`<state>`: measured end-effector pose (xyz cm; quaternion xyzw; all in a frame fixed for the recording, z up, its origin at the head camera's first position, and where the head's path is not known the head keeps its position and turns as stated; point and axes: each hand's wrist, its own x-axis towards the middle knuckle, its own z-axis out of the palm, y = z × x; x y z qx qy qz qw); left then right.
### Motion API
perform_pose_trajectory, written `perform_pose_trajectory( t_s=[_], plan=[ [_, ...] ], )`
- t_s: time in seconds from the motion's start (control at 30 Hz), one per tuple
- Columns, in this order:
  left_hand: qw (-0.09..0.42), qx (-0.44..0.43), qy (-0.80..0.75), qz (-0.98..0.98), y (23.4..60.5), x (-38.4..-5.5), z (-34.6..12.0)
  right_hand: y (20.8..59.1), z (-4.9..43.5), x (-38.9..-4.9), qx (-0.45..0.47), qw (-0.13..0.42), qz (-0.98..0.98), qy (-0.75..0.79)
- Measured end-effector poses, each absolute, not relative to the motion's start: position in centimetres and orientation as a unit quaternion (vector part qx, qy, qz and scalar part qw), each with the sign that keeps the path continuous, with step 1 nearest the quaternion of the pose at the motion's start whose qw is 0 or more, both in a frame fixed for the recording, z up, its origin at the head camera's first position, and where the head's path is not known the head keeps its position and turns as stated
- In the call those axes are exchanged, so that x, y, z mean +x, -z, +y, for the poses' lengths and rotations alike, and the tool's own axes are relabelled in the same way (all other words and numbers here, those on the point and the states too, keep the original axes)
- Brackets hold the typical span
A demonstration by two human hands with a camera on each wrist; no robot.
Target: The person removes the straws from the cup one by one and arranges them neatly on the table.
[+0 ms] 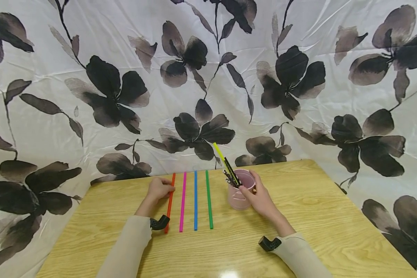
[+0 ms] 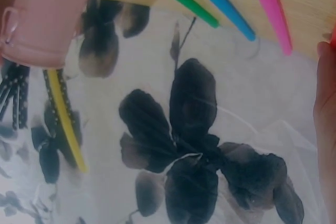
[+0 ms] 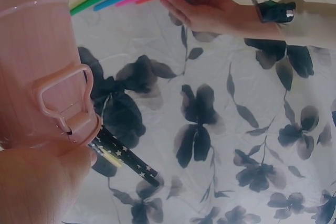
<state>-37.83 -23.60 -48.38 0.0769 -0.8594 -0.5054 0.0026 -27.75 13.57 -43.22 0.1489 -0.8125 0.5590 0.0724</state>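
Observation:
My left hand (image 1: 158,188) pinches a red straw (image 1: 170,204) that lies on the table, its fingertips at the straw's far half. To the right of it lie a pink straw (image 1: 182,200), a blue straw (image 1: 195,200) and a green straw (image 1: 209,200), side by side and apart. My right hand (image 1: 262,199) grips a pink cup (image 1: 239,201) with a small wire handle (image 3: 65,98). A yellow straw (image 1: 218,150) and several black star-patterned straws (image 3: 128,156) stick out of the cup, leaning left in the head view.
The light wooden table (image 1: 319,216) ends at the back against a white cloth (image 1: 243,116) printed with dark flowers. A black wrist device (image 1: 160,222) hangs over the near end of the red straw, and another black device (image 1: 270,244) is on my right wrist.

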Motion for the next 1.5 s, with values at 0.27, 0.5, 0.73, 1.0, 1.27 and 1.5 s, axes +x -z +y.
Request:
perform_pose_trajectory(
  t_s=[0.27, 0.5, 0.73, 1.0, 1.27, 1.5],
  plan=[
    [0.010, 0.085, 0.509, -0.856, 48.7, -37.8, -23.6, 44.4, 13.9, -28.7, 0.156, 0.078, -0.807, -0.565],
    [0.009, 0.083, 0.517, -0.852, 48.6, -37.6, -23.6, 46.3, 14.2, -29.9, 0.144, 0.081, -0.814, -0.557],
    [0.001, 0.082, 0.518, -0.852, 48.7, -37.6, -23.9, 45.4, 14.1, -29.2, 0.150, 0.077, -0.808, -0.564],
    [0.039, 0.050, 0.515, -0.855, 48.0, -37.0, -23.8, 45.4, 14.1, -29.1, 0.145, 0.080, -0.815, -0.556],
    [0.105, -0.045, 0.455, -0.883, 44.6, -37.2, -21.2, 46.5, 14.4, -29.8, 0.142, 0.087, -0.814, -0.556],
    [0.096, -0.118, 0.511, -0.846, 40.4, -36.9, -16.3, 46.5, 14.3, -29.8, 0.141, 0.090, -0.813, -0.558]
  ],
)
